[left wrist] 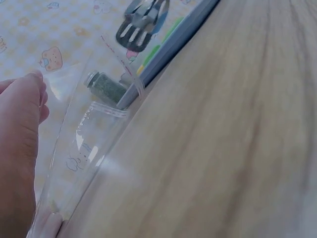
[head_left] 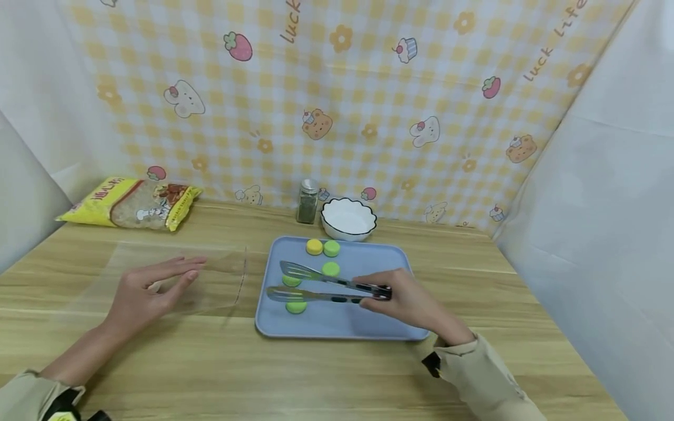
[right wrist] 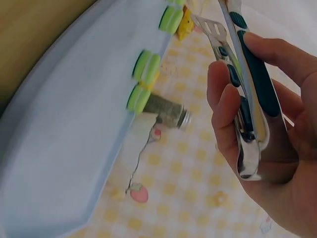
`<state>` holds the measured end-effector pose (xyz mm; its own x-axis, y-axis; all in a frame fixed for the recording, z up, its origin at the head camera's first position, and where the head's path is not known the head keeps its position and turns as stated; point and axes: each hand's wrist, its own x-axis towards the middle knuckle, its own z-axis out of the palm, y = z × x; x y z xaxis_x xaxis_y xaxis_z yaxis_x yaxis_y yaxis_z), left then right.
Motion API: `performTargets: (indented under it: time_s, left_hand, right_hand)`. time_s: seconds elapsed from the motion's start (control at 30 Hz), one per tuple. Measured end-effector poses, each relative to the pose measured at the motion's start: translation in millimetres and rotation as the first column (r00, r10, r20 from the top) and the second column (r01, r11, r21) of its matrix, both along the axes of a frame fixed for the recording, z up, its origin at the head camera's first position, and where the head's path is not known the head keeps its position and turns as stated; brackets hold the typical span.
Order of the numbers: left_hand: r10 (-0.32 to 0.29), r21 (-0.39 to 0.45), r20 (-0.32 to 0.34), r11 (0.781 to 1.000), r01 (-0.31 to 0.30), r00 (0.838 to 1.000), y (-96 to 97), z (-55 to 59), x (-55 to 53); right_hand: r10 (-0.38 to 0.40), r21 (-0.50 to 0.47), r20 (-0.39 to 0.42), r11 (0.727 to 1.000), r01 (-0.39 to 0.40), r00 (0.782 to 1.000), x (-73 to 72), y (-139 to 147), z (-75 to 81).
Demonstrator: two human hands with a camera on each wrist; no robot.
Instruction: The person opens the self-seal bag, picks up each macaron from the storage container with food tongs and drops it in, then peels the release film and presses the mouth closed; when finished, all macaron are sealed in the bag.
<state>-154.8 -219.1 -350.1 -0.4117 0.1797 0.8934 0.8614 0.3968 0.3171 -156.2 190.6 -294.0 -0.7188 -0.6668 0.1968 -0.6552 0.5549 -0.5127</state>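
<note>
In the head view my left hand (head_left: 150, 292) is at the clear plastic bag (head_left: 221, 283), thumb near the fingers, holding its upper side raised off the table. The bag's mouth faces the tray. My right hand (head_left: 397, 295) grips metal tongs (head_left: 310, 295) with dark handle pads; their slotted tips point left, spread apart. Below the tongs, a blue tray (head_left: 347, 324) carries several green macarons (head_left: 296, 307) and a yellow macaron (head_left: 314, 247). The tongs' tips overlap two green ones in this view. In the right wrist view, fingers and thumb wrap the tong handles (right wrist: 257, 79).
A yellow food packet (head_left: 131, 204) lies at the back left. Behind the tray stand a shaker jar (head_left: 308, 202) of dark green flakes and a white scalloped bowl (head_left: 348, 217). A checked cloth (head_left: 358, 117) hangs along the back, with white sheets at both sides.
</note>
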Motion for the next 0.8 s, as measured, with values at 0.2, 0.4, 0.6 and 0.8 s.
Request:
performTargets:
  time_s: [0.2, 0.4, 0.6, 0.8]
  left_hand:
    - [-0.018, -0.011, 0.001, 1.0, 0.018, 1.0, -1.5, -0.2, -0.4]
    - [-0.038, -0.009, -0.002, 0.999, 0.038, 0.999, -1.6, -0.3, -0.4]
    - [-0.034, -0.012, 0.005, 0.999, 0.034, 0.999, -0.9, 0.8, 0.1]
    - [-0.025, -0.016, 0.004, 1.0, 0.025, 1.0, -1.0, 1.6, 1.1]
  right_hand:
    - [-0.023, 0.026, 0.019, 0.999, 0.022, 1.0, 8.0, 21.2, -0.4]
    - [-0.025, 0.048, 0.009, 0.999, 0.025, 1.0, 10.4, 28.5, 0.0]
    - [-0.008, 0.05, 0.003, 0.999, 0.008, 1.0, 9.9, 30.9, 1.3]
    - [0.017, 0.062, -0.008, 0.998, -0.016, 1.0, 9.0, 30.9, 0.4]
